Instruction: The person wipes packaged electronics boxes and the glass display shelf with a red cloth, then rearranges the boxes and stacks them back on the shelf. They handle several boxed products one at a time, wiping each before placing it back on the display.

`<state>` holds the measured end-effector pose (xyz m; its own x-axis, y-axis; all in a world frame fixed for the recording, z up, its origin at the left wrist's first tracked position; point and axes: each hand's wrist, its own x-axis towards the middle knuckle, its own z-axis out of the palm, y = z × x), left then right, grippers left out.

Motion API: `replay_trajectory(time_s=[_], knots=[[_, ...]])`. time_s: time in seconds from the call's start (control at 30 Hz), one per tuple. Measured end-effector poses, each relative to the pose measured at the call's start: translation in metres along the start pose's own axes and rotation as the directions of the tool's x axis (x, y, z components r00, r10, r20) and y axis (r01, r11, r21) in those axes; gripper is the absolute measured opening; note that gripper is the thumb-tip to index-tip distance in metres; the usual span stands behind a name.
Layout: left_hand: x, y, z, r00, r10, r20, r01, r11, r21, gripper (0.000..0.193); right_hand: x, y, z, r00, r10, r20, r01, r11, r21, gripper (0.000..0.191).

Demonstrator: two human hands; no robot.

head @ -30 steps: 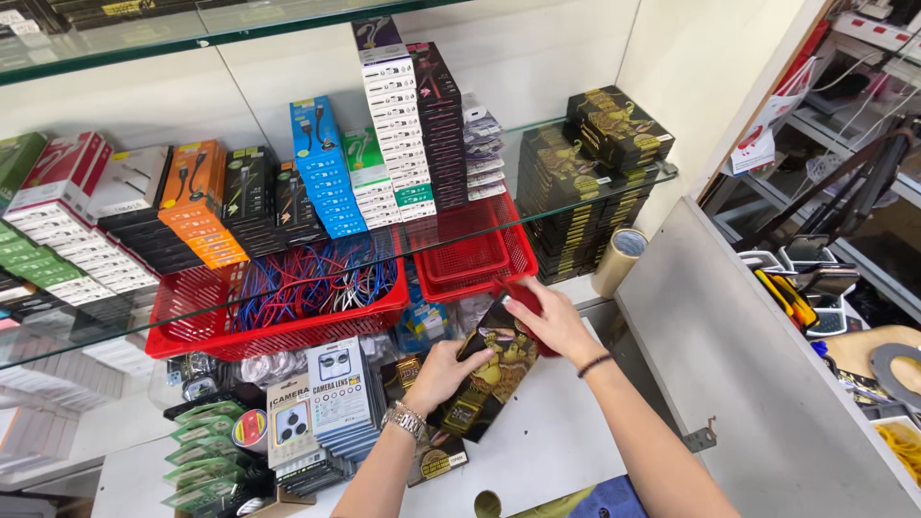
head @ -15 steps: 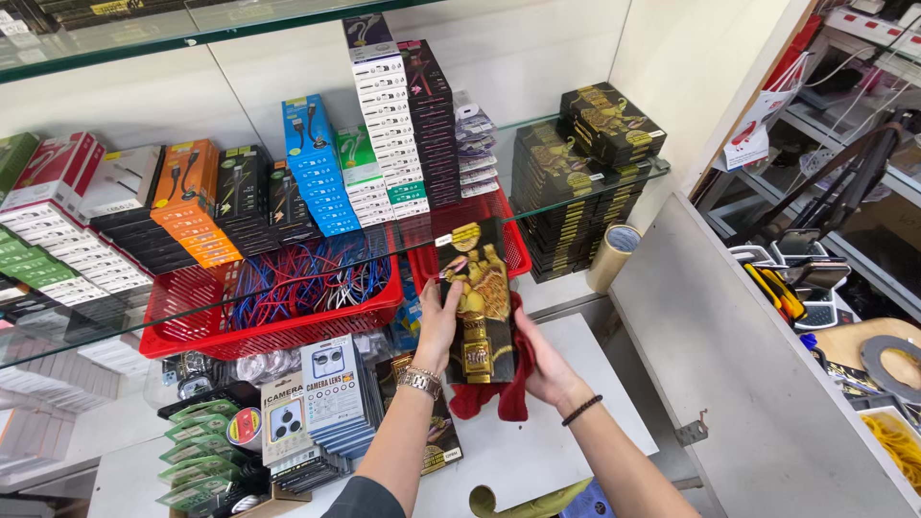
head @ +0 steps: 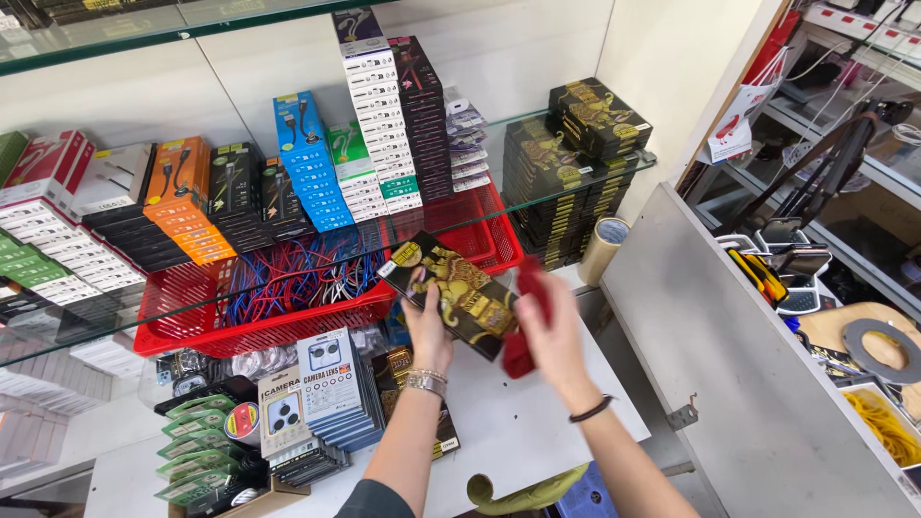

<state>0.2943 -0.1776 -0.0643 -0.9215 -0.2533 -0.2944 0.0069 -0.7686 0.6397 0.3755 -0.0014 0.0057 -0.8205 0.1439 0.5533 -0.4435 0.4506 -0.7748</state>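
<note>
Since the earlier frame the black-and-gold box [head: 458,292] has been tipped from upright to slanted and the red cloth [head: 526,317] raised to its right end. Long axis runs upper left to lower right. Left hand [head: 428,329] is closed on the lower edge; right hand [head: 554,331], gripping the cloth, is held against the right end, over the white counter [head: 518,422].
</note>
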Motion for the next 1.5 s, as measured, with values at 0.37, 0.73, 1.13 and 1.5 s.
replay_trajectory(time_s=[0.37,0.73,1.13,1.5], knots=[[-0.006,-0.001,-0.017,0.995,0.004,0.099,-0.009,0.999,0.054,0.042,-0.012,0.074,0.007,0.957,-0.004,0.291,0.04,0.992,-0.12,0.042],[0.02,-0.035,0.051,0.977,-0.047,0.21,0.025,0.994,0.105,0.044,-0.031,0.164,-0.004,0.619,0.541,0.568,-0.76,0.232,0.607,0.047],[0.111,-0.121,0.278,0.824,-0.196,0.531,-0.051,0.908,0.415,0.063,0.254,0.192,-0.083,0.854,0.511,0.102,-0.394,0.505,0.768,0.032],[0.142,-0.139,0.294,0.858,-0.311,0.408,-0.11,0.666,0.738,0.052,0.366,0.258,-0.094,0.738,0.674,-0.031,-0.454,0.529,0.717,0.021]])
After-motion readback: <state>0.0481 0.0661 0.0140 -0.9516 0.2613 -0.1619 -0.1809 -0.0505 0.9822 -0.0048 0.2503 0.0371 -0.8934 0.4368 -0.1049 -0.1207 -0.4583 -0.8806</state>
